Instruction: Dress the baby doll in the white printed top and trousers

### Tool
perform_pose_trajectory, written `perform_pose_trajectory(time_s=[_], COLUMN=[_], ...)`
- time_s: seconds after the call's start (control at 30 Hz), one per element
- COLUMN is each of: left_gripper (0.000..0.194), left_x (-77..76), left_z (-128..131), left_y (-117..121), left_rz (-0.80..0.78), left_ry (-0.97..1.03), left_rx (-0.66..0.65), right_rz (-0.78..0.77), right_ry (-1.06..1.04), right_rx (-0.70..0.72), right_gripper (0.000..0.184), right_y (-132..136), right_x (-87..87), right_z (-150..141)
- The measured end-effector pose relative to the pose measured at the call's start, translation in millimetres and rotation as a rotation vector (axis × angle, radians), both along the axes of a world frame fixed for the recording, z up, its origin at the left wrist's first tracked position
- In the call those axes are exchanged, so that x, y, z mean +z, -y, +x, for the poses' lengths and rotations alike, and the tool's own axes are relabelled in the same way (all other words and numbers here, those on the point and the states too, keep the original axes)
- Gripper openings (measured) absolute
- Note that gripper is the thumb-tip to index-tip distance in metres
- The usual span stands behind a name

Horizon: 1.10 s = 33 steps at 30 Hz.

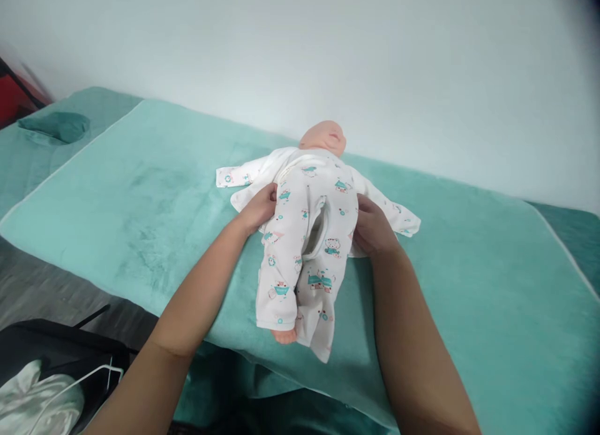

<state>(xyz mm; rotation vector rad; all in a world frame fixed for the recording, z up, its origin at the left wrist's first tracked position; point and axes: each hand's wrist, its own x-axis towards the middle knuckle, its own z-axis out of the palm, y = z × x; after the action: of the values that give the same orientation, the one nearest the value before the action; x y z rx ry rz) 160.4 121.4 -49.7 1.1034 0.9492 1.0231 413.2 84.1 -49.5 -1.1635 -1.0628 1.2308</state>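
A baby doll [323,137] lies on its back on the green bed cover, head toward the wall. It wears a white printed jacket [387,200] with both sleeves spread outward, and white split-crotch baby pants [281,254] printed with small animals and vehicles. My left hand [260,207] is closed at the pants' left side, near the hip, fingertips partly hidden by cloth. On the opposite side my right hand [374,226] grips the pants' edge, its fingers mostly tucked out of sight. One doll foot [284,336] sticks out of the left pant leg; the right leg's hem hangs over its end.
The green plush cover [140,191] spreads over the bed, which stands against a white wall [300,54]. A face hole [56,127] lies at the far left. At the lower left, a black chair [60,335] holds white cloth [42,400] and a white hanger [77,380].
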Motion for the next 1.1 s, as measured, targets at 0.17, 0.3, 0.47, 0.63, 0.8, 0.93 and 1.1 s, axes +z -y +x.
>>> perform_pose_trajectory(time_s=[0.17,0.3,0.47,0.63,0.8,0.93,1.1], left_gripper=[0.015,0.021,0.033,0.033,0.027,0.029,0.026], left_x=[10.3,9.9,2.4,-0.4,0.9,2.6,0.5], left_z=[6,12,14,13,16,19,24], left_y=[2,1,-1,-2,-4,-6,-9], left_rz=[-0.02,-0.116,-0.126,-0.093,-0.021,0.06,0.069], left_ry=[-0.039,0.093,0.216,0.252,0.194,0.084,0.051], left_rx=[0.114,0.117,0.059,0.006,-0.009,0.034,0.141], right_rz=[0.101,0.088,-0.005,0.011,0.059,0.095,0.056], right_ry=[0.058,0.198,0.362,0.489,0.399,0.32,0.243], right_rx=[-0.271,-0.388,-0.433,-0.317,-0.34,-0.385,-0.432], right_gripper=[0.027,0.024,0.021,0.022,0.022,0.026,0.026], right_y=[-5,-6,-5,-3,-4,-8,-8], right_x=[-2.8,3.0,7.8,9.4,4.1,1.1,1.8], right_z=[-15,-20,-22,-24,-21,-21,-24])
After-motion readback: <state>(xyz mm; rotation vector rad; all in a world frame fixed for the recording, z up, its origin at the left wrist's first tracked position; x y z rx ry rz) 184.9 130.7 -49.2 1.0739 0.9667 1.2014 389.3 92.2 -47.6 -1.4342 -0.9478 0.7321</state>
